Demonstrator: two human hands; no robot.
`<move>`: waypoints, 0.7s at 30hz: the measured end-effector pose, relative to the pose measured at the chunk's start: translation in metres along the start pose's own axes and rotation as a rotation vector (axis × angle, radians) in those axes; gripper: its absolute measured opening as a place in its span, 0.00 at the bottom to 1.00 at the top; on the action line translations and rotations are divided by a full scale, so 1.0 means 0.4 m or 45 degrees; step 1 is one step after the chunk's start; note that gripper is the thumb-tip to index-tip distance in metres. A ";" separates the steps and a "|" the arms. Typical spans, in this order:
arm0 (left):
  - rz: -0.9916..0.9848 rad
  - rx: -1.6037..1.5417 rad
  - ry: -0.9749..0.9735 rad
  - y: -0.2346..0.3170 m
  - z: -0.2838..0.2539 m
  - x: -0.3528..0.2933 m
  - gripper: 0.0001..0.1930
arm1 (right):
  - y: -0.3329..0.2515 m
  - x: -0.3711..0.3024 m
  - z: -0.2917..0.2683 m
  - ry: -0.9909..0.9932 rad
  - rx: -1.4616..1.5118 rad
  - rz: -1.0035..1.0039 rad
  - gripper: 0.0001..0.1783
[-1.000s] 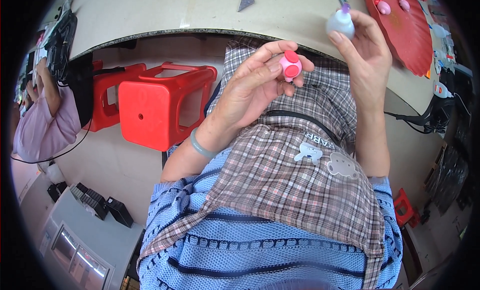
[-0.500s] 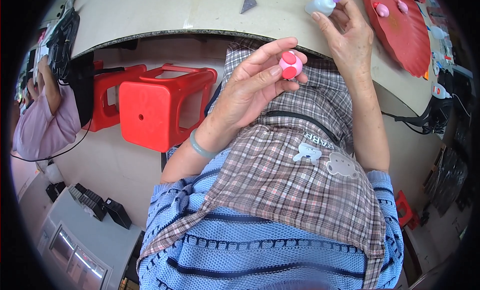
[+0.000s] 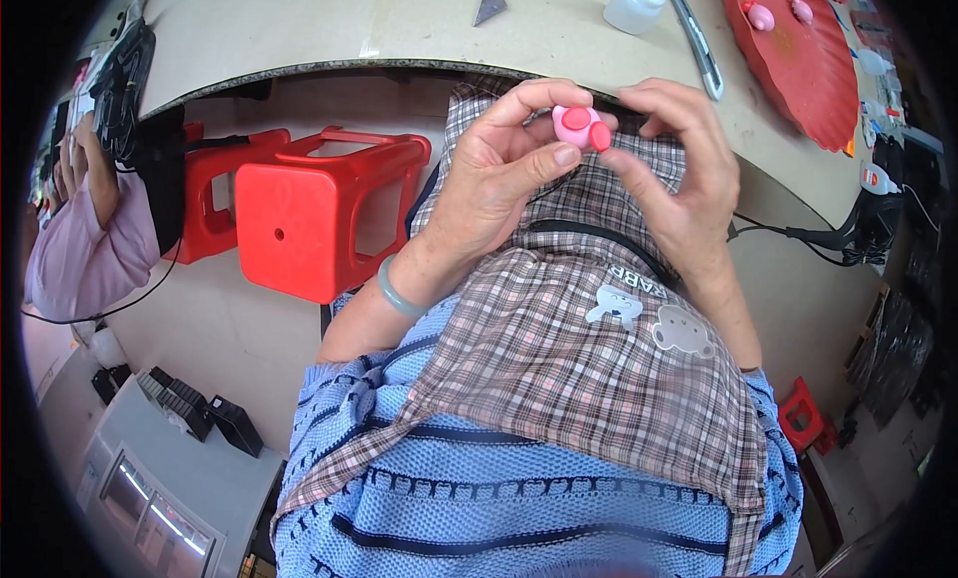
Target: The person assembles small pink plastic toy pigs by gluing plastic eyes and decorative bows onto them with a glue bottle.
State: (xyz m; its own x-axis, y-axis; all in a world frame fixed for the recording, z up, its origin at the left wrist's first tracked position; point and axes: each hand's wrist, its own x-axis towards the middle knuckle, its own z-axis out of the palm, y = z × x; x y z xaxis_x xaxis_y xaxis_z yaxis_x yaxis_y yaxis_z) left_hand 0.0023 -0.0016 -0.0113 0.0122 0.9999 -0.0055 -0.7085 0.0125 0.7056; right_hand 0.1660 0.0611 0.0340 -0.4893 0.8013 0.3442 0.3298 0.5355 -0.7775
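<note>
Left hand (image 3: 494, 169) has the pink figure (image 3: 572, 132) pinched between thumb and fingers, upper centre of the frame! Right hand (image 3: 691, 174) is in close, thumb and fingers parted, thumb tip by the red disc (image 3: 600, 136), though contact I can't tell. Upper right, a pale bottle (image 3: 634, 11) sits on the desk (image 3: 419, 19) near a box cutter (image 3: 697, 44).

Downward fisheye view from head

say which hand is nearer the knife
Right. The right hand is just below the knife in the picture; the left hand, holding the pink toy, is farther off, lower left.
</note>
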 end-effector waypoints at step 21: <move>0.124 0.445 -0.060 -0.025 -0.015 -0.003 0.14 | 0.048 -0.032 0.024 -0.064 0.053 -0.203 0.25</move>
State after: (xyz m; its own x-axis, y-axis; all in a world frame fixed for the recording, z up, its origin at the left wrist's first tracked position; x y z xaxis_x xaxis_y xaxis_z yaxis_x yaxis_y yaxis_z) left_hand 0.0052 -0.0028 -0.0226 -0.0053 0.9950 0.1002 -0.4240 -0.0930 0.9009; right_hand 0.1709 0.0584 0.0096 -0.5729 0.6919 0.4394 0.2116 0.6427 -0.7363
